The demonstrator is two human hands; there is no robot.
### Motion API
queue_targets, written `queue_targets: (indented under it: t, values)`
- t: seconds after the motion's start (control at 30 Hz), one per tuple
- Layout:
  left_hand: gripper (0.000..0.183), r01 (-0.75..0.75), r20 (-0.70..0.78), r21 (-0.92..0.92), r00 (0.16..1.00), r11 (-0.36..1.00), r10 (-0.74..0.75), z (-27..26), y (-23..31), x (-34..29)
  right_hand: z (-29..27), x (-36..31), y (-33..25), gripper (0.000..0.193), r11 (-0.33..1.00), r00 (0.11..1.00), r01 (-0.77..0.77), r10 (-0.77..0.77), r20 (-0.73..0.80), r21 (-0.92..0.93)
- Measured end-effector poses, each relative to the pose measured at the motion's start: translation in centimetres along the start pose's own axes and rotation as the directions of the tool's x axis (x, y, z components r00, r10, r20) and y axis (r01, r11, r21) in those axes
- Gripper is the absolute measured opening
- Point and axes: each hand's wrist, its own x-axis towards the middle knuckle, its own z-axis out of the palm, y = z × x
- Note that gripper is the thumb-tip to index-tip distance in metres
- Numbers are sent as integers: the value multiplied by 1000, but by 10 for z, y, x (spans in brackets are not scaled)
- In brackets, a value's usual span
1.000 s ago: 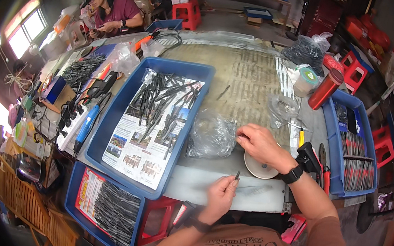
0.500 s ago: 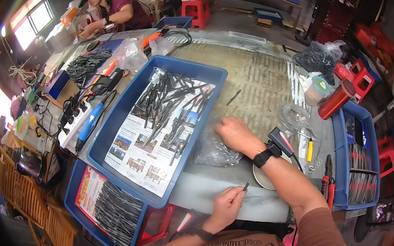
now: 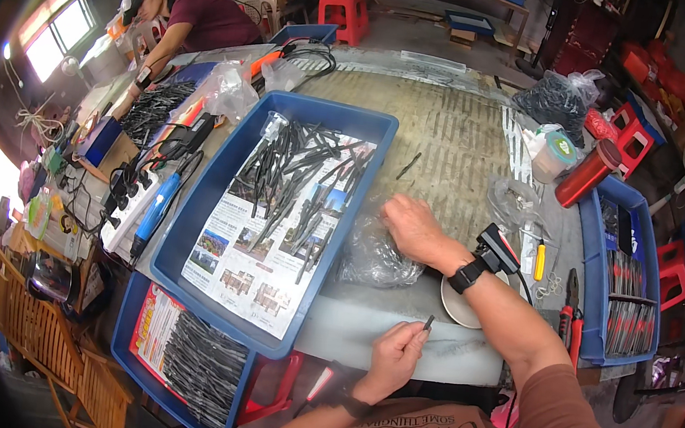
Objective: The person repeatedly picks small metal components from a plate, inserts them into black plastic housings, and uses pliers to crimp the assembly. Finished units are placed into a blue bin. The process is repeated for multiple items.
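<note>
Low at the table's front edge, my left hand (image 3: 395,357) is closed around a short dark strip (image 3: 429,322) whose tip sticks out past the thumb. My right hand (image 3: 418,233) is at the top of a clear plastic bag (image 3: 376,256) on the table, its fingers curled down; what lies between the fingertips is hidden. Left of the bag, a blue tray (image 3: 167,255) lined with printed paper holds many loose black strips (image 3: 284,173). One more dark strip (image 3: 409,165) lies alone on the tabletop beyond my right hand.
Below the big tray, a second blue tray (image 3: 125,341) holds stacked black strips. A round white dish (image 3: 460,305) sits under my right forearm. Rightward are a yellow-handled screwdriver (image 3: 539,262), red-handled pliers (image 3: 571,320), a red flask (image 3: 588,174) and a blue crate (image 3: 593,242). A co-worker (image 3: 212,22) leans over the far left.
My right hand has shifted slightly right and its fingers stay at the bag. My left hand stays nearly still with the strip. The co-worker's arm has reached down toward the strips at far left.
</note>
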Motion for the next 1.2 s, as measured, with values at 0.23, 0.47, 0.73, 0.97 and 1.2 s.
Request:
queue_targets:
  t: [0.23,0.47,0.73,0.97,1.2]
  values:
    - [14,-7,5,-72,1000,997,7,1,-7,-3,-32,-26,-17,11,937,986,-143,164,-39,318]
    - [13,128,14,-382,991,915,-133,-1,-14,-4,-67,-77,-36,13,912,984,-81,137,-112,401]
    - [15,104,-11,-429,993,897,-120,2,7,3,-83,-142,-59,8,909,991,-103,128,-35,403]
    - [16,122,55,-376,993,918,-109,14,14,-4,-83,-167,-68,8,922,993,-109,121,-7,372]
    - [12,170,87,-357,985,919,-149,17,16,-10,-83,-177,-76,10,885,984,-131,172,-53,447]
